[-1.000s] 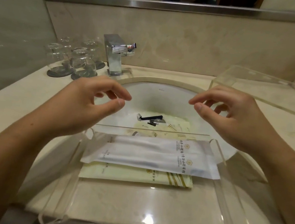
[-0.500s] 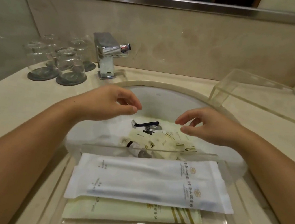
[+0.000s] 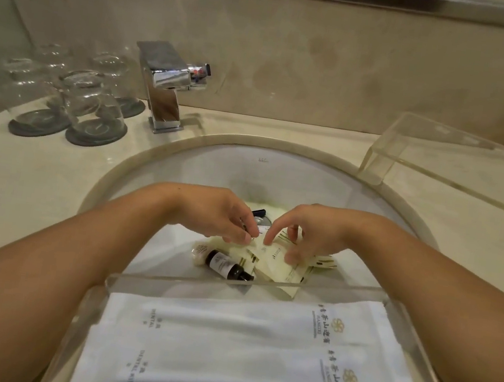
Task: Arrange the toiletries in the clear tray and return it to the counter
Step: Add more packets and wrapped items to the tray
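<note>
The cream sachets (image 3: 279, 261) are lying heaped in the bottom of the sink (image 3: 183, 161), beside a small dark bottle (image 3: 228, 266). You are reaching both hands into that heap: your left hand (image 3: 218, 213) is pinching a sachet edge between thumb and fingertips, and your right hand (image 3: 309, 231) is pressing curled fingers onto the packets. The clear tray (image 3: 231, 283) is sitting nearest you, holding two white dental kit packets (image 3: 241, 351).
</note>
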`<state>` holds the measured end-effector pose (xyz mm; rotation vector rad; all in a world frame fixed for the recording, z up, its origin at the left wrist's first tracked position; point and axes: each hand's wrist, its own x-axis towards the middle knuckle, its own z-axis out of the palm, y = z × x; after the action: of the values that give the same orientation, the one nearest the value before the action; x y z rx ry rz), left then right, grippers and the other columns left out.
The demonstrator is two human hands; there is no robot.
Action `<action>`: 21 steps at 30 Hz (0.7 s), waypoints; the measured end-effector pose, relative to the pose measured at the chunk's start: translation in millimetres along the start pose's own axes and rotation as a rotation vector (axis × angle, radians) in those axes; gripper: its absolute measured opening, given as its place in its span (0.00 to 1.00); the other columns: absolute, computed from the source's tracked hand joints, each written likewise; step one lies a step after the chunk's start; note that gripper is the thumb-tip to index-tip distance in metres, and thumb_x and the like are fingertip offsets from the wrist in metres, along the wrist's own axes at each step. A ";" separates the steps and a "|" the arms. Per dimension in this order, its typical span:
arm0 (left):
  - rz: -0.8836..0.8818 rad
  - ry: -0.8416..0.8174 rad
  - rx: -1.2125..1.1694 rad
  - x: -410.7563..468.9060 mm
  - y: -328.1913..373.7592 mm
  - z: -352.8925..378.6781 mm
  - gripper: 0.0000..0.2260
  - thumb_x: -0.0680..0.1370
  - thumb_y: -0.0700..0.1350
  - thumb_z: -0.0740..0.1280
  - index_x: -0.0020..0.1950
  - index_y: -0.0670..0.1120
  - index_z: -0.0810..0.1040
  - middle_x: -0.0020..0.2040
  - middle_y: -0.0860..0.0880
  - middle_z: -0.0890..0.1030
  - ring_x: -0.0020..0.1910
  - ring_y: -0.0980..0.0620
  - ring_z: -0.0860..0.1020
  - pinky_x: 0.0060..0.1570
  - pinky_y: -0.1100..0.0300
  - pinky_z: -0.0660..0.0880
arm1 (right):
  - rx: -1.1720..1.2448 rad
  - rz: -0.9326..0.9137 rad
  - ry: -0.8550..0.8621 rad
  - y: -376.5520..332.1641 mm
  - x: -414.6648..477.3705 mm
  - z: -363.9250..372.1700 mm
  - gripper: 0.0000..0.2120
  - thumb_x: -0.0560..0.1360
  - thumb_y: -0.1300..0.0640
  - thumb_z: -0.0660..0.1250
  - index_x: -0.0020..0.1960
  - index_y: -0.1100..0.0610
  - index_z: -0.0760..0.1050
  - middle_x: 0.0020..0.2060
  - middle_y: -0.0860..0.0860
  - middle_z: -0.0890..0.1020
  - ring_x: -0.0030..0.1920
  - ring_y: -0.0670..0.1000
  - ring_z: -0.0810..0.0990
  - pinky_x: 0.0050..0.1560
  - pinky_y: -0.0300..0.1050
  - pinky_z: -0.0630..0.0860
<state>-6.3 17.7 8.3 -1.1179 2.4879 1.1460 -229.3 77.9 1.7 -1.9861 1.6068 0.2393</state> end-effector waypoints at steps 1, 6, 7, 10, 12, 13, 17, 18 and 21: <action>-0.005 -0.013 -0.007 0.8 0.3 1.2 0.10 0.80 0.53 0.71 0.61 0.58 0.83 0.55 0.55 0.86 0.52 0.56 0.82 0.46 0.62 0.77 | -0.006 -0.001 0.003 -0.2 -0.3 0.5 0.19 0.73 0.48 0.77 0.61 0.33 0.79 0.54 0.46 0.80 0.45 0.43 0.78 0.51 0.43 0.75; -0.033 -0.066 -0.020 -0.7 2.9 3.1 0.12 0.81 0.52 0.69 0.65 0.59 0.82 0.60 0.56 0.85 0.61 0.53 0.82 0.50 0.61 0.78 | -0.040 0.009 0.024 -1.2 -1.5 3.2 0.16 0.73 0.50 0.76 0.58 0.37 0.80 0.53 0.45 0.78 0.50 0.47 0.78 0.54 0.46 0.77; -0.039 -0.082 -0.026 -0.8 3.4 3.4 0.12 0.82 0.52 0.69 0.65 0.59 0.81 0.61 0.55 0.85 0.61 0.53 0.82 0.50 0.61 0.78 | -0.049 0.010 0.027 -1.4 -1.2 4.0 0.15 0.73 0.50 0.76 0.57 0.38 0.80 0.53 0.45 0.78 0.51 0.48 0.79 0.54 0.46 0.77; -0.056 -0.125 -0.017 -0.8 4.4 5.2 0.13 0.82 0.54 0.68 0.66 0.62 0.80 0.63 0.51 0.84 0.63 0.52 0.81 0.48 0.63 0.76 | -0.047 0.013 0.037 -0.9 0.4 5.8 0.12 0.73 0.51 0.76 0.54 0.41 0.80 0.53 0.46 0.79 0.53 0.51 0.80 0.53 0.49 0.80; -0.059 -0.130 -0.012 -1.3 4.8 6.2 0.13 0.82 0.54 0.68 0.66 0.62 0.81 0.64 0.51 0.83 0.63 0.53 0.81 0.48 0.64 0.75 | -0.041 0.017 0.049 0.6 2.0 6.5 0.10 0.72 0.50 0.76 0.52 0.42 0.80 0.53 0.46 0.79 0.51 0.49 0.79 0.48 0.45 0.77; -0.053 -0.122 -0.015 -1.7 5.3 6.4 0.12 0.82 0.53 0.68 0.65 0.61 0.81 0.63 0.53 0.84 0.62 0.54 0.81 0.47 0.65 0.75 | -0.039 0.017 0.056 1.4 2.7 6.8 0.10 0.72 0.50 0.76 0.51 0.42 0.79 0.53 0.46 0.79 0.51 0.48 0.79 0.45 0.43 0.75; -0.013 -0.102 -0.026 -3.1 8.7 5.8 0.12 0.83 0.50 0.67 0.64 0.60 0.83 0.60 0.59 0.85 0.54 0.63 0.81 0.45 0.66 0.75 | -0.023 0.009 0.077 3.7 4.8 7.0 0.09 0.73 0.50 0.77 0.51 0.43 0.79 0.53 0.45 0.78 0.48 0.46 0.77 0.40 0.40 0.70; -0.007 -0.099 -0.031 -3.4 9.3 5.8 0.12 0.83 0.50 0.67 0.65 0.60 0.83 0.59 0.60 0.85 0.52 0.65 0.81 0.45 0.67 0.75 | -0.018 0.005 0.084 4.2 4.8 6.4 0.09 0.73 0.49 0.77 0.51 0.44 0.79 0.53 0.45 0.78 0.48 0.46 0.77 0.39 0.39 0.70; 0.014 -0.013 -0.058 -5.2 9.2 3.3 0.11 0.83 0.50 0.67 0.62 0.58 0.85 0.48 0.65 0.86 0.45 0.68 0.80 0.42 0.68 0.74 | 0.009 -0.003 0.138 6.8 2.5 2.3 0.09 0.72 0.47 0.77 0.49 0.43 0.79 0.53 0.45 0.80 0.51 0.48 0.79 0.46 0.43 0.76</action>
<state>-9.6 26.8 13.7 -1.1062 2.4709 1.2331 -234.6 76.2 -3.5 -2.0367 1.6856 0.0955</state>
